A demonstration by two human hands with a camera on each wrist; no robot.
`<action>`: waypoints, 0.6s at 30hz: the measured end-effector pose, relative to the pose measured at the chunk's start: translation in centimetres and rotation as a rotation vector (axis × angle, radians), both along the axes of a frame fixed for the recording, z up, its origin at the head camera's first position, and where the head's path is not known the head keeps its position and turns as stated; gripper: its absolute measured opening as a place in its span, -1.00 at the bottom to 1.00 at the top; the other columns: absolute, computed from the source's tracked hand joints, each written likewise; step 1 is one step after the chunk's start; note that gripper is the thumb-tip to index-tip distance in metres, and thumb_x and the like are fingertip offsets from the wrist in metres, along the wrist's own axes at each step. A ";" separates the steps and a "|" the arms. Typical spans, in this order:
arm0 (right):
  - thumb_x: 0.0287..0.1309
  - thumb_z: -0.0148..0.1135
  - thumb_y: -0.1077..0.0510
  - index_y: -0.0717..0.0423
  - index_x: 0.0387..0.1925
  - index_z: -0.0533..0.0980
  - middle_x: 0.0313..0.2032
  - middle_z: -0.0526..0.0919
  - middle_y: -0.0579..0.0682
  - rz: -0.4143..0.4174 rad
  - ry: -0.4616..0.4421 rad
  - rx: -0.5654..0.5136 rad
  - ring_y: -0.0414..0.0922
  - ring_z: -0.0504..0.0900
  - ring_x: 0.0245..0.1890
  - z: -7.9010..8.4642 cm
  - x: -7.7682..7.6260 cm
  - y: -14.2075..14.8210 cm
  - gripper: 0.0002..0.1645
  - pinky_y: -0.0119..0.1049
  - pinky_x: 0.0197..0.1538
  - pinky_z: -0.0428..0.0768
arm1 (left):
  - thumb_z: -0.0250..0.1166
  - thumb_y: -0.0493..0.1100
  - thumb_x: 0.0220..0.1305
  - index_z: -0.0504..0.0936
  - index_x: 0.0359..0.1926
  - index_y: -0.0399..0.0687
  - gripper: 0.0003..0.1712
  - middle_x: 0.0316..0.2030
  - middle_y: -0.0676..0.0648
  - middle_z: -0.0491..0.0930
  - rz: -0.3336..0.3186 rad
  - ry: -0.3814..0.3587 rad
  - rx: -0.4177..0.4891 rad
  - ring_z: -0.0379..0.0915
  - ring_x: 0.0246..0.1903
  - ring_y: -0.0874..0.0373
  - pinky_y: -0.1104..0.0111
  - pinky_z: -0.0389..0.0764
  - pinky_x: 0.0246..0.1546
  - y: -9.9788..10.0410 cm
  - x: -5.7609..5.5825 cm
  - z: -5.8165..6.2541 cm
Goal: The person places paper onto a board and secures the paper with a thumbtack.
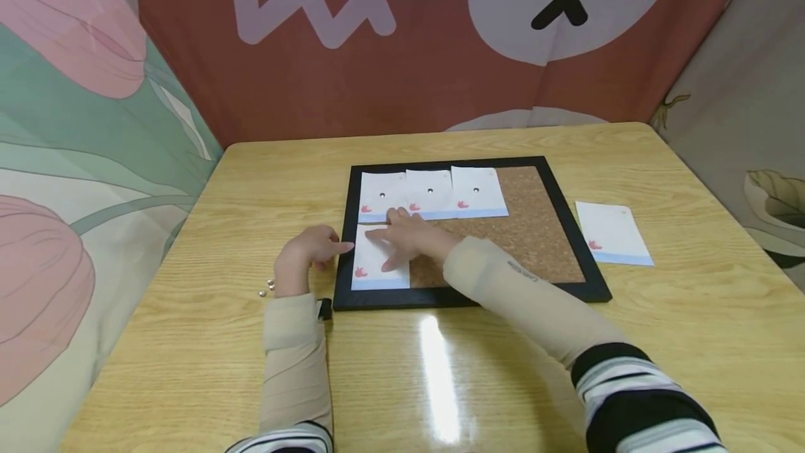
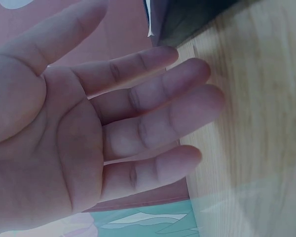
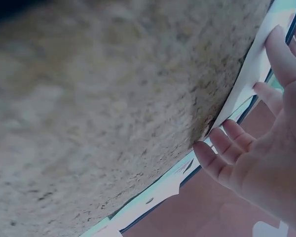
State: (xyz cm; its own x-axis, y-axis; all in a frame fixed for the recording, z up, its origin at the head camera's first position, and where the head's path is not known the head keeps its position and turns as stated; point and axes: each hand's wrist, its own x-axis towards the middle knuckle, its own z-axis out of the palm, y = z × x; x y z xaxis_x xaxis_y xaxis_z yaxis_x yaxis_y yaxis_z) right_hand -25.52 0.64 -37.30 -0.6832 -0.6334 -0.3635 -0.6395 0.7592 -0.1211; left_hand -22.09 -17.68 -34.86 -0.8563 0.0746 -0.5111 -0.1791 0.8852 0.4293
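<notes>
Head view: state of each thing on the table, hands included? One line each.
Corkboard: lying on the table, partly covered by cards.
Three upper cards: in a row on the board, a silver pin in each.
Lower-left card: on the board, under the right hand; pin or none, hidden.
Loose card: on the table, right of the board.
Loose pins: on the table.
Right hand: fingers spread.
Left hand: open, palm empty.

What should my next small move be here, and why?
I'd probably have the left hand pick up one of the small silver tacks near it. The three upper cards each show a silver dot; the lower card shows none where visible, and the right hand is on it.
</notes>
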 end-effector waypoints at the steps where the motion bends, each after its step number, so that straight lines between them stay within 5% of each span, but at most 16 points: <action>1: -0.07 0.22 -0.27 -0.26 0.29 0.16 -0.02 0.23 0.05 0.007 0.013 -0.017 -0.11 0.18 -0.12 0.0 0.2 0.1 -0.14 -0.27 -0.14 0.30 | 0.11 0.06 0.23 0.45 -0.03 -0.30 -0.49 -0.35 -0.17 0.47 0.000 0.001 0.001 0.46 -0.40 0.01 0.25 0.42 -0.34 0.0 0.0 0.0; 8: 0.01 0.19 -0.21 0.01 0.07 0.43 0.03 0.39 0.06 0.111 0.133 -0.088 -0.03 0.36 -0.12 -0.2 1.1 1.3 -0.37 -0.22 -0.14 0.41 | 0.10 0.07 0.23 0.43 -0.01 -0.31 -0.47 -0.33 -0.18 0.47 0.001 0.007 0.000 0.45 -0.38 0.00 0.23 0.42 -0.32 -0.1 0.1 0.1; 18: -0.02 0.31 0.02 0.11 -0.04 0.50 -0.15 0.44 0.02 0.118 0.000 -0.250 -0.12 0.39 -0.24 0.4 1.3 3.3 -0.52 -0.29 -0.23 0.44 | 0.05 0.06 0.26 0.36 0.05 -0.36 -0.43 -0.35 -0.20 0.49 -0.008 0.030 0.020 0.46 -0.36 -0.02 0.19 0.41 -0.29 -1.5 0.8 0.5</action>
